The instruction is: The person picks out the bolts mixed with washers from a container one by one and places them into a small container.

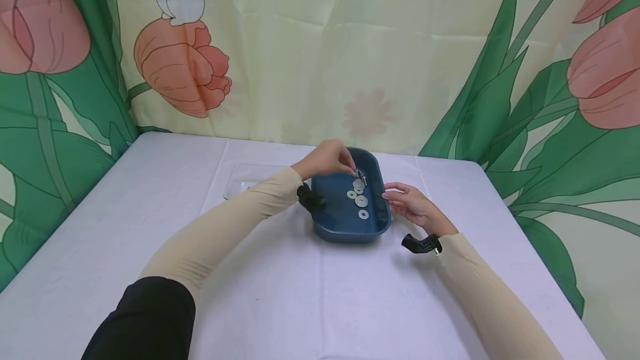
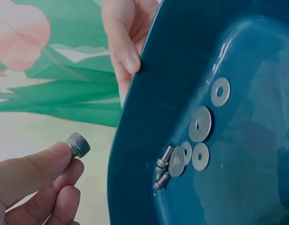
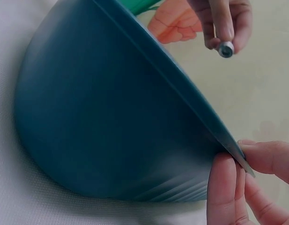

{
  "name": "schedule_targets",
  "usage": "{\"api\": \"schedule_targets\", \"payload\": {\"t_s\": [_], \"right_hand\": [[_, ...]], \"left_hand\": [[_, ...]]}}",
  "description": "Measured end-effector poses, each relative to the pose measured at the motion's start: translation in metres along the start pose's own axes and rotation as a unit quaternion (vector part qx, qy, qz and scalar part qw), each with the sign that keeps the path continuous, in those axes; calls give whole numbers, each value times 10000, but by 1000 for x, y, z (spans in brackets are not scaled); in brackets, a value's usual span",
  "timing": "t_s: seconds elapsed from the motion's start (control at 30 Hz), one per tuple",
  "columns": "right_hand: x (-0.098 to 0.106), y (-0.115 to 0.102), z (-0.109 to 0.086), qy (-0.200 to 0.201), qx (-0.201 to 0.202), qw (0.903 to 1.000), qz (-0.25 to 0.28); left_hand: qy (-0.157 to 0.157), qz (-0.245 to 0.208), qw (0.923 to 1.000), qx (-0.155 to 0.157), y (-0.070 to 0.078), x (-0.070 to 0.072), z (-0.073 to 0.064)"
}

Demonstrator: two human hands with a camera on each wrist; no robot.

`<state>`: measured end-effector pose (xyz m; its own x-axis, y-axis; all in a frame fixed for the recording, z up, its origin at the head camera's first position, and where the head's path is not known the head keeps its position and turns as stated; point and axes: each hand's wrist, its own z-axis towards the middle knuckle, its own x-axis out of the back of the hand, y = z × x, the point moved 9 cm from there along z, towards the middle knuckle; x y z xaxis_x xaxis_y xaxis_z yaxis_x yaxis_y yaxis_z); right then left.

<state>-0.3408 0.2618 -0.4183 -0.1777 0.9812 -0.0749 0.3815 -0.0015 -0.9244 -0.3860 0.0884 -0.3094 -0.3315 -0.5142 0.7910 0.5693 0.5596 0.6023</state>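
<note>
My left hand (image 1: 327,159) is over the far part of a dark blue plastic basin (image 1: 345,236). Between thumb and fingertips it pinches a small metal socket-head screw (image 2: 78,144), whose knurled head points outward in the left wrist view. At the basin's right side, my right hand (image 1: 412,204) pinches the rim, thumb on one face and fingers against the other. Inside the basin lie several flat metal washers (image 2: 200,124) of different sizes. Beside them is a little cluster of screws (image 2: 163,166) near the basin's wall.
A clear plastic lid or tray (image 1: 240,176) lies on the white-covered table (image 1: 280,293), left of the basin and partly behind my left forearm. A curtain with printed flowers (image 1: 380,60) hangs along the table's far edge. Black bands (image 1: 421,244) sit on both wrists.
</note>
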Motion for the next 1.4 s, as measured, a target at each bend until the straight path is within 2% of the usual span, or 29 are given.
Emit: {"api": "schedule_targets", "payload": {"t_s": [0.17, 0.4, 0.7, 0.93, 1.4], "right_hand": [[0, 0, 1, 37, -10, 10000, -55], [3, 2, 3, 107, -71, 9999, -104], [3, 2, 2, 29, -71, 10000, 37], [2, 3, 2, -14, -46, 10000, 40], [4, 4, 4, 49, -84, 10000, -23]], "left_hand": [[50, 19, 10000, -8, -8, 8, -7], [122, -176, 9995, 225, -21, 17, -17], [198, -394, 9984, 341, -33, 28, -31], [275, -678, 9962, 475, -36, 40, -44], [707, -1096, 9892, 676, -46, 66, -62]]}}
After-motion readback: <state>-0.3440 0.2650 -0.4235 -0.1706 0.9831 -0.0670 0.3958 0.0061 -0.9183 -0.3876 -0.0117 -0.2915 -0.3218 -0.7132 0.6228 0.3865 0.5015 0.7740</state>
